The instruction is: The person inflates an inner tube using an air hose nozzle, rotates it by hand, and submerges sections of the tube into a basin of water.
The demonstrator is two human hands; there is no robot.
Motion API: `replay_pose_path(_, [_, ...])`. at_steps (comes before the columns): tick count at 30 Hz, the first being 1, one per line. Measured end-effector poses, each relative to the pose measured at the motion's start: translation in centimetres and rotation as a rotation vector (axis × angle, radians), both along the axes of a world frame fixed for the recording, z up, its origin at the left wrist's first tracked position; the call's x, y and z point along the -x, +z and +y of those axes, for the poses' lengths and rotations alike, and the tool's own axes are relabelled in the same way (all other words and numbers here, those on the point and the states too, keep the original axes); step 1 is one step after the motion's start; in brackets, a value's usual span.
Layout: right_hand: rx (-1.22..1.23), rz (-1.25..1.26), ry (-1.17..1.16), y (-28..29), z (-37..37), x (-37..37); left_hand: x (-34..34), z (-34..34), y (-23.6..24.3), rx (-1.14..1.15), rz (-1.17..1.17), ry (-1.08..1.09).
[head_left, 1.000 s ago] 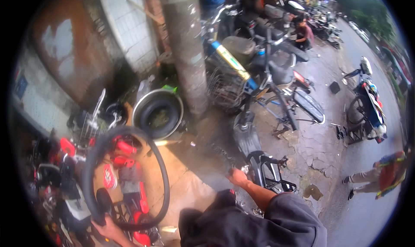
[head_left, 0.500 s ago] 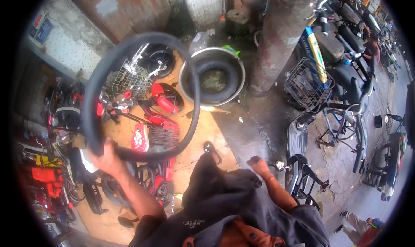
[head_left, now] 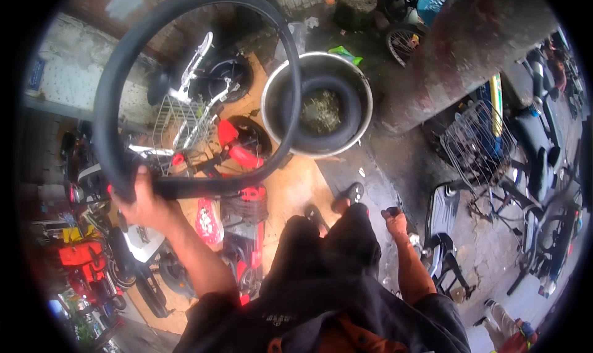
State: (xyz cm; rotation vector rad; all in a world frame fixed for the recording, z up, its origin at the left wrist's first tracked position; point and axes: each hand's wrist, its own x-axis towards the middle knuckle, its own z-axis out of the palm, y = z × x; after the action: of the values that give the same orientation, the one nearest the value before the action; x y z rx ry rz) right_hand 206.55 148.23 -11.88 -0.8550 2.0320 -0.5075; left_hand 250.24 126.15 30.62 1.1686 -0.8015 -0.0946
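My left hand (head_left: 140, 204) grips the bottom of a large black inner tube (head_left: 110, 115), which is held up in a loop at the upper left. Behind the loop's right side, a metal basin (head_left: 272, 118) stands on the ground with a dark ring-shaped tube (head_left: 344, 115) inside it and murky contents in the middle. My right hand (head_left: 395, 223) is low at my right side, fingers curled; whatever it may hold is too small to make out. Red and white two-wheeler parts (head_left: 244, 155) lie on cardboard (head_left: 302, 186) below the loop.
A concrete column (head_left: 463, 50) rises right of the basin. Bikes with wire baskets (head_left: 482, 143) and frame parts (head_left: 441, 211) crowd the right. Red and black scooters (head_left: 80, 260) fill the left, near a wall (head_left: 68, 81). A person (head_left: 513, 334) is at the lower right edge.
The view has swung from the street toward the wall and down to the basin and my feet. My left hand has lifted the tube higher, its loop now reaching the top of the picture.
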Motion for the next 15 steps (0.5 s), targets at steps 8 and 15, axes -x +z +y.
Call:
replay_pose_path(8, [-0.104,0.316,0.472,-7.4,-20.1,-2.2,3.3,-10.8,-8.8,0.123,-0.129,0.033])
replay_pose_path(15, [0.059,0.579,0.799,-20.0,-38.2,-6.7,0.8,-18.9,-19.2,0.313,-0.033,-0.05])
